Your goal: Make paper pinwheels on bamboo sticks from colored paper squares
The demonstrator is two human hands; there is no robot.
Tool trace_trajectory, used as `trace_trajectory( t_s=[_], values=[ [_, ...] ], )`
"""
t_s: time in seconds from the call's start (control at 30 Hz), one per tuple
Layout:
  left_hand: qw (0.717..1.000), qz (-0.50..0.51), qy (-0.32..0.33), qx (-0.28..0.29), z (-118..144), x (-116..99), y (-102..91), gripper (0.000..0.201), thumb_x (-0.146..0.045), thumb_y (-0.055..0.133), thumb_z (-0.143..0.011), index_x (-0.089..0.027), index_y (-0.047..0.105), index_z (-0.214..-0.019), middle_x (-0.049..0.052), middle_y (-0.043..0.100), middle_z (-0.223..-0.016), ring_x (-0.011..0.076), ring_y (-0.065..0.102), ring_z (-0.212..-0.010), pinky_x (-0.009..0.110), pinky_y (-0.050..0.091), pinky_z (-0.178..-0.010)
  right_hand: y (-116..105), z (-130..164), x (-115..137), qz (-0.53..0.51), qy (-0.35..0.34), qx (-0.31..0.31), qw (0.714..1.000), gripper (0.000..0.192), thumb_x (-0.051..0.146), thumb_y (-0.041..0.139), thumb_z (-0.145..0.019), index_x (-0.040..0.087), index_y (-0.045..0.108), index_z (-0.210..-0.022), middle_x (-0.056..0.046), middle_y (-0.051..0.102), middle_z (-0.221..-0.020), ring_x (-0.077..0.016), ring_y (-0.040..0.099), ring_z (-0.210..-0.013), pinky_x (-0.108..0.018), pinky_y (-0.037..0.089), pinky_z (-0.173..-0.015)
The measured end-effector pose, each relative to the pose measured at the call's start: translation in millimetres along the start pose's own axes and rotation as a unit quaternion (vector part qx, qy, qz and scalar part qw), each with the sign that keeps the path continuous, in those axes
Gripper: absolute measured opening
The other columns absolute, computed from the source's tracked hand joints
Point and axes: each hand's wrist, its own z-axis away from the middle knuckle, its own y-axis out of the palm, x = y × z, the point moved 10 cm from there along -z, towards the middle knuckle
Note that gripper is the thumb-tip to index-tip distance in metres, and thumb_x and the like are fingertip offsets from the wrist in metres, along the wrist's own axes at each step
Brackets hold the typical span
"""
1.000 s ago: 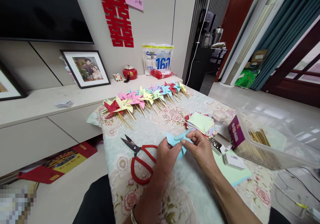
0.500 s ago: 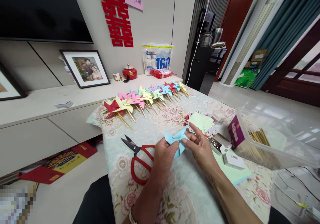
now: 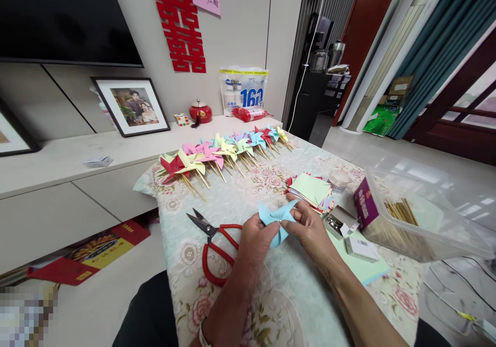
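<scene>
Both hands hold a light blue paper pinwheel just above the floral tablecloth. My left hand pinches its middle from below, thumb near a small pin at the centre. My right hand grips the right side, fingers folding a paper tip inward. Red-handled scissors lie shut on the cloth just left of my left hand. A stack of coloured paper squares sits beyond my right hand.
A row of finished pinwheels on sticks lines the far table edge. At right stand a clear plastic box of wooden sticks, a small open box of pins, a round clear jar and a green sheet.
The blue pinwheel was lifted and turned slightly between my fingers; my right fingers shifted from extended to curled over its right tip. Both hands stay in about the same place.
</scene>
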Motion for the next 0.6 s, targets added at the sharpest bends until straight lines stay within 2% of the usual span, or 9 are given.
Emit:
trace_trajectory(
  t_s=[0.13, 0.33, 0.6],
  values=[
    [1.000, -0.008, 0.003, -0.006, -3.0, 1.4, -2.6, 0.028, -0.026, 0.075, -0.064, -0.012, 0.070, -0.088, 0.005, 0.074, -0.077, 0.0169, 0.062, -0.067, 0.027, 0.049, -0.065, -0.8, -1.1, 2.2, 0.020, -0.020, 0.001, 1.000, 0.072, 0.022, 0.075, -0.064, 0.016, 0.049, -0.131, 0.007, 0.060, -0.069, -0.0153, 0.053, -0.064, -0.028, 0.040, -0.063],
    [1.000, -0.011, 0.013, 0.000, -3.9, 0.3, -1.6, 0.026, -0.025, 0.074, -0.065, -0.011, 0.069, -0.087, 0.004, 0.072, -0.075, 0.0161, 0.060, -0.066, 0.026, 0.047, -0.064, -0.8, -1.7, 1.4, 0.030, -0.019, 0.012, 0.999, 0.053, 0.023, 0.076, -0.063, 0.017, 0.060, -0.114, 0.005, 0.058, -0.070, -0.0181, 0.059, -0.071, -0.031, 0.045, -0.069],
    [1.000, 0.004, 0.007, 0.000, -3.2, -0.1, 0.2, 0.027, -0.025, 0.075, -0.066, -0.012, 0.069, -0.088, 0.004, 0.073, -0.076, 0.0161, 0.061, -0.066, 0.026, 0.047, -0.065, -2.1, -1.9, 5.4, 0.044, -0.059, 0.015, 0.997, 0.051, 0.022, 0.076, -0.068, 0.019, 0.060, -0.116, 0.006, 0.056, -0.070, -0.0171, 0.058, -0.069, -0.032, 0.045, -0.070]
  ],
)
